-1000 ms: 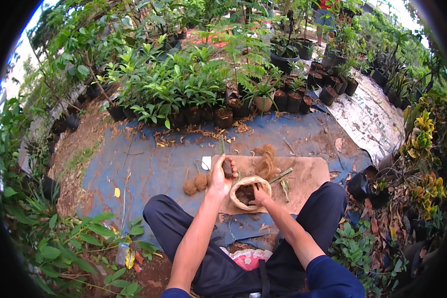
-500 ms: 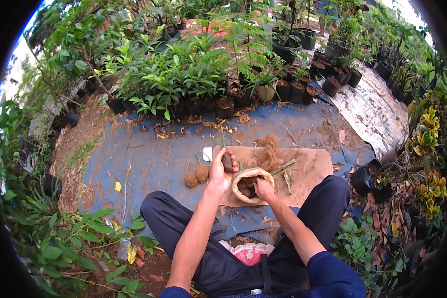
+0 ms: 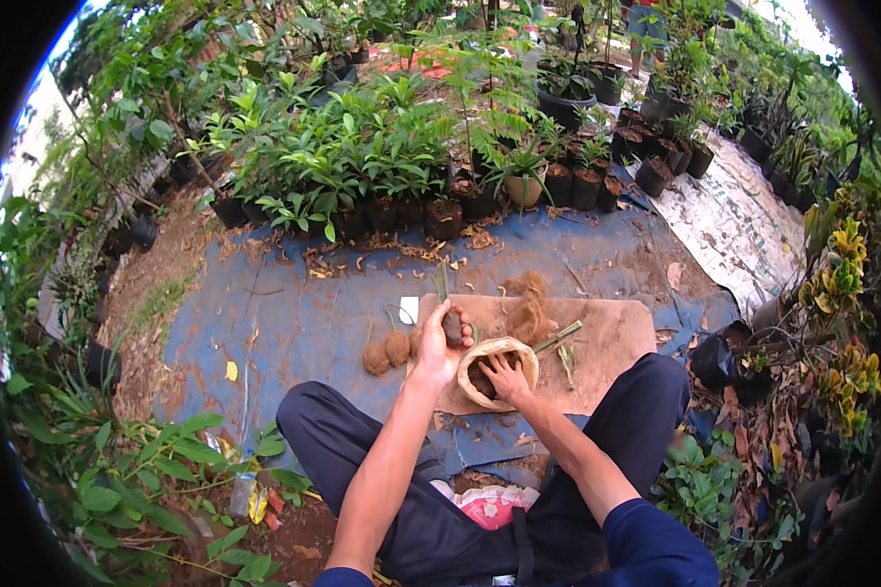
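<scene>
Lying within the left grip (image 3: pixel 438 358) is a brown clump (image 3: pixel 452 331).

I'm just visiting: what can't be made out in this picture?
All in the head view:
Contents deep in the pale bag: hidden by the right hand and the bag's wall.
Underside of the dark clump: covered by the left hand.
Background person: head cut off by the top edge.
White card: too small to tell any marks.
</scene>
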Demonstrator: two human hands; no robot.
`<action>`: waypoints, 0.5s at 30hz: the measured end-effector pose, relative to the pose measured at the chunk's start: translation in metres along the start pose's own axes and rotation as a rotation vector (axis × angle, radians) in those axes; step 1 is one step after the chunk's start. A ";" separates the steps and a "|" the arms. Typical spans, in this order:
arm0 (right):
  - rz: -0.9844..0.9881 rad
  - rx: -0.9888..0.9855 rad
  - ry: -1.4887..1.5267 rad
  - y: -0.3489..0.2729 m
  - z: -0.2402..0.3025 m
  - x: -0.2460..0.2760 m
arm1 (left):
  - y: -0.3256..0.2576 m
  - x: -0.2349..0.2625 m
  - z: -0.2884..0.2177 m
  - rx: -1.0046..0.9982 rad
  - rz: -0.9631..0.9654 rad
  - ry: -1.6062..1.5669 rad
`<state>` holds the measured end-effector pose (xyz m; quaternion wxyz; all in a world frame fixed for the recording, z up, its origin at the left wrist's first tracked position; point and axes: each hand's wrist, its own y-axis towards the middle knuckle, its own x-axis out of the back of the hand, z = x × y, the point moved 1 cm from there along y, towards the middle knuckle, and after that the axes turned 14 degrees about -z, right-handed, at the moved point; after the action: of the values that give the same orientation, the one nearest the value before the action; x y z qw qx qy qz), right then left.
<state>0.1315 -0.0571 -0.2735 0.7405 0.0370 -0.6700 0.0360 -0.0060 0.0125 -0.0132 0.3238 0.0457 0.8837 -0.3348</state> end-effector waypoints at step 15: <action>-0.069 0.238 -0.018 0.005 0.027 -0.012 | 0.004 0.004 0.003 0.018 0.026 0.030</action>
<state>0.1034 -0.0546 -0.2826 0.7255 0.1482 -0.6661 0.0895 -0.0062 0.0134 -0.0190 0.3144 0.0654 0.8847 -0.3379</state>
